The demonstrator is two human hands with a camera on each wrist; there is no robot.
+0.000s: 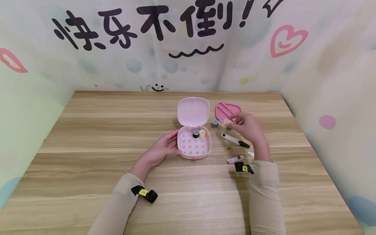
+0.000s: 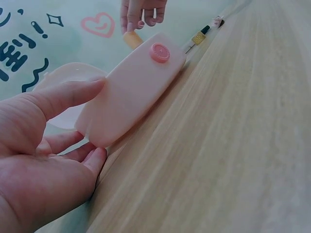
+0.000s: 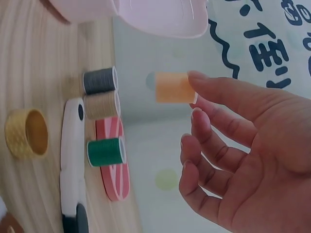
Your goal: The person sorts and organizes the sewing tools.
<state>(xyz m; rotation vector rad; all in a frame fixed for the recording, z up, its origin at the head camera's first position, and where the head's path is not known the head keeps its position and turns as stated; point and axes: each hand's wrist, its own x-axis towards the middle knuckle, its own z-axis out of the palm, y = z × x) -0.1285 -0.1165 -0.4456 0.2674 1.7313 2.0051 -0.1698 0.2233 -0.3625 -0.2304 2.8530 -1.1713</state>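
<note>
My left hand [image 1: 160, 150] grips the left side of a pink sewing box [image 1: 188, 156], thumb at its top edge and fingers low against the wall. The box stands with its lid [image 1: 194, 111] raised. Inside, a black thread spool [image 1: 195, 134] and a yellow thread spool [image 1: 202, 134] stand at the back among rows of small pegs. Over to the right, my right hand [image 1: 248, 128] pinches an orange thread spool [image 3: 172, 88] by its end, between thumb and index finger. Near that hand are grey [image 3: 98, 80], beige [image 3: 101, 104] and green [image 3: 106, 151] thread spools on the table.
Behind the loose spools lies a pink molded tray [image 1: 227, 109]. Nearer me are a slim white tool [image 1: 230, 139] with a black end, a gold thimble [image 1: 229, 149], a small printed item [image 1: 235, 159] and a little white piece [image 1: 251, 153]. A printed curtain rises beyond the table.
</note>
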